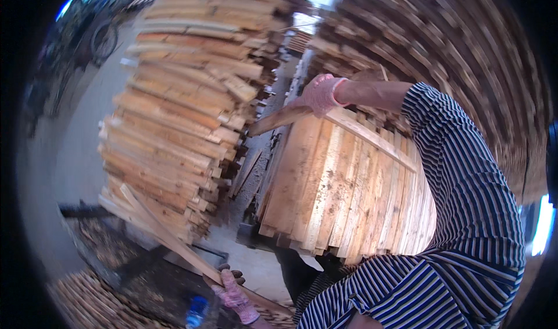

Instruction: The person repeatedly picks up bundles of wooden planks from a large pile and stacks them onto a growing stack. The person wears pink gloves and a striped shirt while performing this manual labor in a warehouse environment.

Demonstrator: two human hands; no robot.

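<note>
Both my hands wear pink knitted gloves. Low in the picture, my left hand (232, 294) is closed round one end of a long narrow wooden slat (168, 236), which slants up to the left, its far end over the left stack. My right hand (324, 93) reaches to the back edge of a stack of boards (343, 195) before me and grips a wooden board (279, 120) that sticks out to the left. The fingers of that hand are partly hidden. Under my right forearm, a loose strip of wood (372, 140) lies across the stacked boards.
A tall stack of rough wooden slats (168, 125) stands at the left, with uneven ends. More piled timber (442, 50), blurred, fills the upper right. A dark bench (122, 253) and a blue bottle (196, 311) are at lower left. A wheel (104, 39) shows far left.
</note>
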